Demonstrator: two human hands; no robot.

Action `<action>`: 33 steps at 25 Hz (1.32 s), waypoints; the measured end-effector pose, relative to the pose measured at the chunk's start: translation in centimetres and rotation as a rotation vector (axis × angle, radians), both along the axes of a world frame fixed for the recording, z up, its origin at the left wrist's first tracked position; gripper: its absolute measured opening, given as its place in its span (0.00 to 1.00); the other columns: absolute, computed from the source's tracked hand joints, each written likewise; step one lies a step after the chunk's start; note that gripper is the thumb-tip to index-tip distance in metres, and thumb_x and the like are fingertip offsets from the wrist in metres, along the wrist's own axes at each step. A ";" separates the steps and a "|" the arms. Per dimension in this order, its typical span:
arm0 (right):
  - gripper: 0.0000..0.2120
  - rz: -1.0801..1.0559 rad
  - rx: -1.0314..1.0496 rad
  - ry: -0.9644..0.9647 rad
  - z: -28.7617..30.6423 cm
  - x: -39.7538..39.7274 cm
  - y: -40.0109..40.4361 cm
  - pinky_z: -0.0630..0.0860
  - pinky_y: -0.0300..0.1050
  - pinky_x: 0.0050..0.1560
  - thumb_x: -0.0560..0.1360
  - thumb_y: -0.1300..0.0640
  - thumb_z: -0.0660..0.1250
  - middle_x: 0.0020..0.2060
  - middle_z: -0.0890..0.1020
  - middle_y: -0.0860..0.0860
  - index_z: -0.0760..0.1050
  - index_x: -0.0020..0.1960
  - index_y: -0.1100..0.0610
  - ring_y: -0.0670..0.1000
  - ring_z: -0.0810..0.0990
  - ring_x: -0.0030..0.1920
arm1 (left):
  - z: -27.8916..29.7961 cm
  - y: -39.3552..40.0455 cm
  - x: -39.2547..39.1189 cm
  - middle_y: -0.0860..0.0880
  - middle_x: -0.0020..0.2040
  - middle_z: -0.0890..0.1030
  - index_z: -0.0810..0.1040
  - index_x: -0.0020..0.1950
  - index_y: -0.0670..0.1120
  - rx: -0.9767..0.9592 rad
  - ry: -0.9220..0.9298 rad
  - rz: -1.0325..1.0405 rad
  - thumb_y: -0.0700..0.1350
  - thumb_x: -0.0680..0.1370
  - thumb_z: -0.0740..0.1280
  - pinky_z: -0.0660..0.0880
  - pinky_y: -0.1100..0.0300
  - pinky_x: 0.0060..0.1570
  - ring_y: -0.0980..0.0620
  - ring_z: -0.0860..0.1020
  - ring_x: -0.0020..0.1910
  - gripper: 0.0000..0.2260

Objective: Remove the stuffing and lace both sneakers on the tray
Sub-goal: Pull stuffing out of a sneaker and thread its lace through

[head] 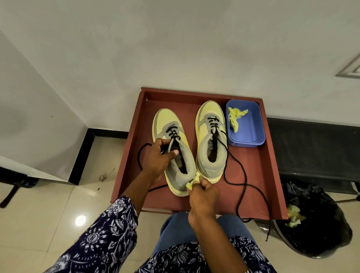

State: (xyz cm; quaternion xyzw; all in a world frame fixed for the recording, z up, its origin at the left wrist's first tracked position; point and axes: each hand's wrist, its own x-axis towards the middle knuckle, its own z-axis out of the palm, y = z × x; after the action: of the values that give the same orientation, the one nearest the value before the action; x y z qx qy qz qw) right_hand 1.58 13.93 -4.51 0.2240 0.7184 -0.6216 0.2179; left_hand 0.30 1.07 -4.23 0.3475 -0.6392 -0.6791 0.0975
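Two yellow-and-grey sneakers stand side by side on a red-brown tray [262, 177], toes pointing away. My left hand [159, 156] grips the tongue and black laces of the left sneaker [170, 148]. My right hand [201, 191] pinches a wad of yellow stuffing [191, 183] at that sneaker's heel. The right sneaker [211, 137] is partly laced; its loose black lace [243, 180] trails across the tray and over the front edge.
A blue plastic tub [247, 129] at the tray's back right holds a piece of yellow stuffing. A bin lined with a black bag [315, 220] stands on the floor to the right, with yellow stuffing inside. A dark bench [319, 148] runs behind it.
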 end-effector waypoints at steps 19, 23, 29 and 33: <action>0.12 0.132 0.069 0.026 -0.4 -1.7 2.7 0.78 0.55 0.55 0.73 0.64 0.66 0.42 0.82 0.48 0.81 0.54 0.57 0.52 0.81 0.47 | 0.8 0.4 0.7 0.44 0.61 0.76 0.71 0.64 0.45 -0.375 -0.193 -0.166 0.36 0.76 0.63 0.73 0.54 0.59 0.47 0.74 0.59 0.17; 0.10 0.077 0.007 0.034 0.6 -2.8 3.7 0.79 0.56 0.54 0.72 0.66 0.67 0.41 0.82 0.49 0.81 0.51 0.57 0.53 0.81 0.46 | 1.9 1.8 1.0 0.43 0.60 0.75 0.74 0.62 0.43 -0.632 -0.268 -0.050 0.38 0.76 0.63 0.71 0.52 0.58 0.44 0.74 0.59 0.14; 0.07 0.066 -0.057 0.048 2.7 -3.9 4.4 0.79 0.54 0.53 0.71 0.65 0.68 0.41 0.83 0.51 0.80 0.44 0.54 0.53 0.81 0.45 | 4.3 6.0 0.4 0.43 0.50 0.79 0.77 0.51 0.39 -0.576 -0.107 -0.119 0.36 0.75 0.63 0.72 0.61 0.49 0.48 0.76 0.50 0.07; 0.08 0.056 -0.155 0.073 4.5 -5.0 5.0 0.80 0.49 0.44 0.72 0.66 0.66 0.42 0.83 0.54 0.79 0.49 0.58 0.52 0.81 0.40 | 5.6 8.5 -1.0 0.48 0.39 0.78 0.76 0.43 0.42 -0.313 -0.112 -0.234 0.39 0.76 0.64 0.72 0.58 0.44 0.51 0.75 0.39 0.03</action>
State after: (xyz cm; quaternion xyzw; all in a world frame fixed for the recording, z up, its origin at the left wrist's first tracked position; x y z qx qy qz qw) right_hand -3.43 18.92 0.03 0.1634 0.6816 -0.6766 0.2256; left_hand -0.68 9.55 1.38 0.2889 -0.7775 -0.5575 0.0351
